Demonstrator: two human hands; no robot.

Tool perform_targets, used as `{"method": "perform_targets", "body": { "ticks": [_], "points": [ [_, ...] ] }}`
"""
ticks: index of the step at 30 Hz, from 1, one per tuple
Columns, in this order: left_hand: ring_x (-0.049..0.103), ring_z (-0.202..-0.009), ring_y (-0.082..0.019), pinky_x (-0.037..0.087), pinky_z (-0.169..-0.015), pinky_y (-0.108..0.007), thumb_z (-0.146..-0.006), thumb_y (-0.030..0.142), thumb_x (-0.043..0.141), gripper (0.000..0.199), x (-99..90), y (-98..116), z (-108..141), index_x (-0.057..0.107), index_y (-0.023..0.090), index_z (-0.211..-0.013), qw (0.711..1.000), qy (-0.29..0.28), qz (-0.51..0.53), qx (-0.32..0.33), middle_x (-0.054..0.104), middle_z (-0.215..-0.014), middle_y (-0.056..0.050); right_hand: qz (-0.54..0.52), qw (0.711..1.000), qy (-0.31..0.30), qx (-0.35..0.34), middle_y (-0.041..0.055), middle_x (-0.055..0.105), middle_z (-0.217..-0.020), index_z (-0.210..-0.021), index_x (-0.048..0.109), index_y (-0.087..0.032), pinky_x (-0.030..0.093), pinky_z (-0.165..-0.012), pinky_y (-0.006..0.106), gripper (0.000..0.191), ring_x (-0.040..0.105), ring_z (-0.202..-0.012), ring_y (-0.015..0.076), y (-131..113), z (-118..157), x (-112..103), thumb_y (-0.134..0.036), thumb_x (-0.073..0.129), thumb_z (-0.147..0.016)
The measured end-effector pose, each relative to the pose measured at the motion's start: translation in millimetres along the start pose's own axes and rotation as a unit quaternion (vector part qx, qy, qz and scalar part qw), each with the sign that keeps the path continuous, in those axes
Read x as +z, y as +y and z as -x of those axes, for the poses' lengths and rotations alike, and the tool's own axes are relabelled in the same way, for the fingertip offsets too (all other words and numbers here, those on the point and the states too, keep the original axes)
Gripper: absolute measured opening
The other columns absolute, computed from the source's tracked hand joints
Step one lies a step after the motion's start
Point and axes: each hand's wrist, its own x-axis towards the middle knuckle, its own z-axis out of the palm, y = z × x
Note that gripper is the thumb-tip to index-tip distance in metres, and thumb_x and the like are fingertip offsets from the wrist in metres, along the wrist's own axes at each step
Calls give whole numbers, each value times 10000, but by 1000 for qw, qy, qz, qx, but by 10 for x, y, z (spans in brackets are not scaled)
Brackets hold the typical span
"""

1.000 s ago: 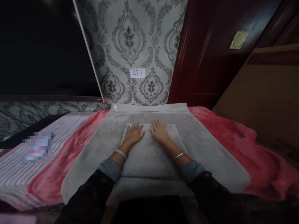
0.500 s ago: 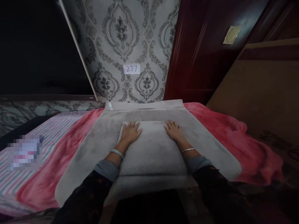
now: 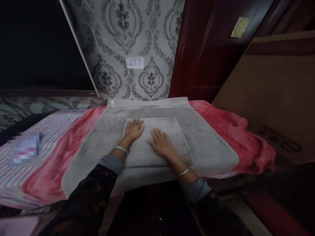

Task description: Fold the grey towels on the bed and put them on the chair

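A light grey, fluffy folded cloth (image 3: 145, 149), perhaps a towel, lies flat on a larger grey mat (image 3: 211, 144). My left hand (image 3: 134, 129) rests palm down on its far left corner, fingers spread. Near the middle of the same cloth, my right hand (image 3: 161, 142) lies flat with its fingers apart. Neither hand grips anything. Beneath the mat is a red plush blanket (image 3: 222, 123), which shows on both sides.
On the left, a striped sheet (image 3: 59, 126) carries a blurred-out item (image 3: 24, 149). A dark screen (image 3: 44, 46) stands behind it. Patterned wallpaper with a paper label (image 3: 135, 62) is straight ahead. A large cardboard box (image 3: 275, 91) leans at the right.
My right hand has slid from the cloth's far right corner leftward toward its middle. My left hand stays at the far left corner. The view has tilted slightly down.
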Motion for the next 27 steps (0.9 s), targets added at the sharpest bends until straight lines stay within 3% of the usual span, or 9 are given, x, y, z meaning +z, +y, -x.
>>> {"method": "perform_targets", "body": {
  "ticks": [7, 12, 15, 18, 21, 23, 27],
  "points": [
    [286, -1488, -302, 209, -1201, -535, -1023, 442, 250, 575, 11, -23, -8, 393, 225, -1536, 1000, -20, -4, 8, 348, -1614, -97, 54, 988, -10, 146, 82, 192, -1654, -1581, 276, -171, 241, -1189, 500, 624, 192, -1515, 270, 789, 346, -136, -468, 252, -1033],
    [218, -1516, -307, 165, -1214, -529, -1021, 467, 247, 602, -89, -41, 20, 333, 215, -1561, 998, -67, 4, 6, 272, -1646, -101, 43, 979, -14, 201, 97, 294, -1622, -1571, 302, -178, 284, -1170, 519, 589, 249, -1498, 258, 1054, 647, -148, -392, 208, -1031],
    [203, -1519, -326, 184, -1204, -546, -1014, 497, 262, 628, -216, 95, 159, 323, 194, -1561, 994, -107, 13, -11, 262, -1647, -123, 31, 976, 31, 213, 149, 352, -1588, -1520, 395, -122, 323, -1145, 521, 583, 304, -1471, 292, 1010, 735, -187, -365, 227, -1018],
    [242, -1507, -326, 228, -1193, -543, -1007, 502, 297, 631, -259, 430, 473, 368, 161, -1533, 996, -87, 19, 20, 302, -1626, -153, 10, 984, 93, 150, 167, 380, -1569, -1504, 408, -71, 335, -1146, 464, 581, 322, -1462, 280, 781, 705, -212, -318, 218, -1014],
    [220, -1521, -285, 188, -1223, -513, -1003, 488, 330, 634, -152, 830, 903, 359, 147, -1536, 993, -24, 20, 111, 302, -1629, -143, 7, 991, 99, 93, 138, 386, -1571, -1507, 421, -106, 319, -1157, 446, 560, 324, -1463, 260, 501, 646, -161, -288, 234, -1012],
    [233, -1517, -288, 174, -1229, -529, -1007, 475, 320, 631, -36, 1023, 1155, 366, 130, -1533, 991, 5, 14, 130, 316, -1620, -152, 30, 992, 83, 90, 117, 359, -1589, -1520, 408, -133, 281, -1172, 468, 552, 304, -1472, 268, 381, 649, -92, -286, 273, -1007],
    [279, -1500, -301, 190, -1229, -524, -1011, 473, 311, 641, 99, 1091, 1403, 386, 94, -1523, 994, 26, 9, 109, 349, -1598, -178, 68, 990, 69, 98, 92, 325, -1609, -1540, 378, -162, 230, -1185, 478, 556, 267, -1485, 269, 364, 726, 28, -319, 293, -1014]
  ]
}}
